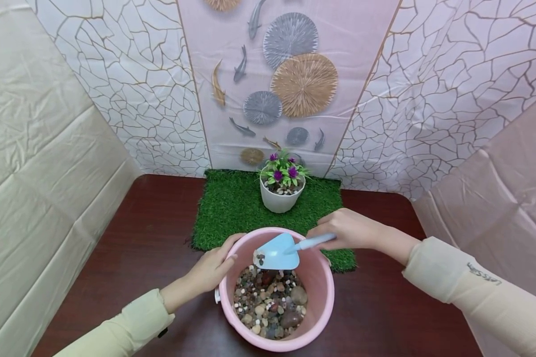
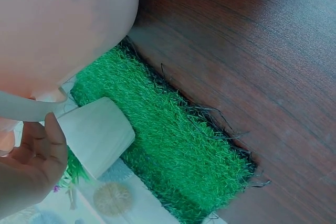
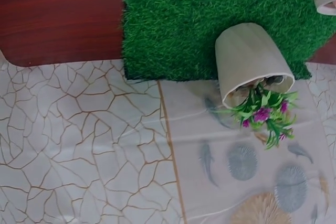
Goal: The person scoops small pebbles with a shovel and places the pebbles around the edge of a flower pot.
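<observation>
Head view shows the left hand (image 1: 211,267) gripping the rim of the pink bucket (image 1: 288,345), and the right hand (image 1: 346,230) gripping the handle of the blue shovel (image 1: 278,252), between both hands. Some pebbles (image 1: 260,259) lie at the shovel's tip; they may slide off if the right hand tilts. A hasty forward swing may hit the flower pot (image 1: 279,202), ahead of both hands.

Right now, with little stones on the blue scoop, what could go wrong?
The few stones sit at the tip of the blue scoop, so they might slide off if the right hand tilts it. The flowerpot stands just behind the pink bucket, so a bump might knock it over. The left hand holds the bucket's rim; a hard pull could perhaps tilt the bucket.
</observation>
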The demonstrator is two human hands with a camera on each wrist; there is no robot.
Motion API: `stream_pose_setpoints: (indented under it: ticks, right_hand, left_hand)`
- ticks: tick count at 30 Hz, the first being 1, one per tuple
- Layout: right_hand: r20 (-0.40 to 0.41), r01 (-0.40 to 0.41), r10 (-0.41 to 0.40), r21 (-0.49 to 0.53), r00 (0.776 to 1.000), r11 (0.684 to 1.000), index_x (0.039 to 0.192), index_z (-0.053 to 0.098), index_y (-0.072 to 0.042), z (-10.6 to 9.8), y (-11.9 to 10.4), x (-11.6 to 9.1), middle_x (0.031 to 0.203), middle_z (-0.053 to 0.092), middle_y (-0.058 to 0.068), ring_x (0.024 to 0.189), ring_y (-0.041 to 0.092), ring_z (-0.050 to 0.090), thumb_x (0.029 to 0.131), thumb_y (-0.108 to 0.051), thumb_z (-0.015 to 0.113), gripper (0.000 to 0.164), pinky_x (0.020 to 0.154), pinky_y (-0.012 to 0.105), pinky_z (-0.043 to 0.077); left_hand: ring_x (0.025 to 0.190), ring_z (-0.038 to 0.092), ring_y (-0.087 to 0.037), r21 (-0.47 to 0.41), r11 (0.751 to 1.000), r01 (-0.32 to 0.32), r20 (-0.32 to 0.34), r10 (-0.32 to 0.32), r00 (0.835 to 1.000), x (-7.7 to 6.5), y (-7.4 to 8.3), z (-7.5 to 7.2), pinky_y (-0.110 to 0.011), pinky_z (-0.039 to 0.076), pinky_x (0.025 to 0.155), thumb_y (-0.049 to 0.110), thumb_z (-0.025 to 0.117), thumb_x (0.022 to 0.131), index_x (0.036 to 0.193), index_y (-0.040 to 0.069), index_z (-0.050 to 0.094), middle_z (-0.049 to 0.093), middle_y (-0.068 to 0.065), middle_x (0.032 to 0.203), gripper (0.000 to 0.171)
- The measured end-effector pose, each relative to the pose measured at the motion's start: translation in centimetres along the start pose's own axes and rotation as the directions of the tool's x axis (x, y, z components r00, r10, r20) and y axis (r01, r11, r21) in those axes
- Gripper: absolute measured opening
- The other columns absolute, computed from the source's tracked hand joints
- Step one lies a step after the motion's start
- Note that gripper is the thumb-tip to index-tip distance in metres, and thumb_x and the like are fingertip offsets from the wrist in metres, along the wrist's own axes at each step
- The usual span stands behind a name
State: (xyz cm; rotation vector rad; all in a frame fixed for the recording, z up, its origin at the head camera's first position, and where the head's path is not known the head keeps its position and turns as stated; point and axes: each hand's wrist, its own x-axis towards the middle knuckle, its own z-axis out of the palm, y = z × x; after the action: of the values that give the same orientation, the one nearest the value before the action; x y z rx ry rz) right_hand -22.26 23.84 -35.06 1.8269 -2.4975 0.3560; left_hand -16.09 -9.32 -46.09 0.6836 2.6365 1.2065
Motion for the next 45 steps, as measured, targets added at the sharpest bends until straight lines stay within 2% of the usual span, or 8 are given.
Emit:
stream_pose_setpoints:
  ticks: [4,8,10,13,25,37,45]
  right_hand:
    - [-0.010,-0.027,0.027,-0.005,1.000,1.000,0.100,0.073,-0.013,-0.6,0.2,-0.4,0.078,0.069,-0.005,0.056,-0.004,0.049,0.077,-0.015,0.075,0.023,0.052,0.011,0.040]
    - [-0.047,-0.034,0.033,-0.010,0.998,0.999,0.099,0.073,-0.012,-1.0,0.5,-0.9,0.077,0.068,-0.004,0.056,-0.004,0.049,0.076,-0.013,0.075,0.022,0.052,0.011,0.040]
    - [-0.065,-0.036,0.036,-0.006,0.997,0.999,0.099,0.073,-0.011,-1.2,0.8,-1.1,0.077,0.068,-0.004,0.056,-0.004,0.049,0.077,-0.012,0.074,0.022,0.052,0.012,0.040]
    - [-0.090,-0.045,0.043,-0.015,0.995,0.999,0.099,0.073,-0.011,-1.4,1.2,-1.5,0.078,0.068,-0.004,0.057,-0.005,0.049,0.076,-0.011,0.074,0.023,0.053,0.013,0.041]
    - [-0.148,-0.151,0.141,-0.063,0.979,0.986,0.096,0.073,-0.011,-2.1,2.4,-2.4,0.077,0.069,-0.005,0.061,0.001,0.057,0.072,-0.012,0.077,0.024,0.057,0.021,0.049]
    - [-0.158,-0.222,0.210,-0.066,0.965,0.973,0.094,0.074,-0.009,-2.4,4.2,-2.8,0.073,0.068,-0.005,0.058,-0.002,0.053,0.073,-0.011,0.077,0.022,0.053,0.021,0.047]
    - [-0.158,-0.298,0.290,-0.025,0.944,0.954,0.093,0.074,-0.008,-2.1,5.5,-3.0,0.076,0.070,-0.003,0.058,-0.003,0.048,0.075,-0.008,0.076,0.019,0.054,0.023,0.046]
  left_hand:
    - [0.047,0.055,-0.003,0.040,0.999,-0.007,-0.028,0.008,1.000,0.0,0.0,0.0,-0.022,0.045,0.045,0.016,0.042,0.098,0.145,0.021,0.030,0.064,-0.023,0.109,0.049]
    - [0.069,0.067,-0.015,0.128,0.991,-0.039,-0.084,0.050,0.995,0.0,-0.1,0.1,-0.029,0.051,0.060,0.016,0.046,0.095,0.141,0.016,0.038,0.066,-0.019,0.110,0.047]
    - [0.082,0.068,-0.022,0.167,0.985,-0.050,-0.107,0.069,0.992,0.1,-0.1,0.1,-0.035,0.053,0.069,0.016,0.048,0.094,0.139,0.013,0.041,0.067,-0.017,0.109,0.045]
    - [0.092,0.068,-0.028,0.187,0.980,-0.062,-0.117,0.085,0.989,0.1,-0.1,0.1,-0.043,0.053,0.077,0.016,0.049,0.094,0.136,0.009,0.044,0.068,-0.017,0.108,0.043]
    - [0.095,0.067,-0.031,0.206,0.973,-0.100,-0.066,0.116,0.991,0.2,0.2,-0.2,-0.044,0.052,0.082,0.016,0.046,0.095,0.140,0.008,0.038,0.066,-0.018,0.114,0.046]
    - [0.093,0.067,-0.030,0.209,0.973,-0.093,-0.039,0.104,0.994,0.1,0.5,-0.5,-0.044,0.052,0.081,0.015,0.045,0.096,0.140,0.007,0.037,0.067,-0.019,0.109,0.046]
    - [0.090,0.068,-0.030,0.209,0.973,-0.099,-0.030,0.107,0.994,0.1,0.4,-0.5,-0.044,0.053,0.078,0.015,0.045,0.096,0.141,0.007,0.036,0.068,-0.019,0.105,0.046]
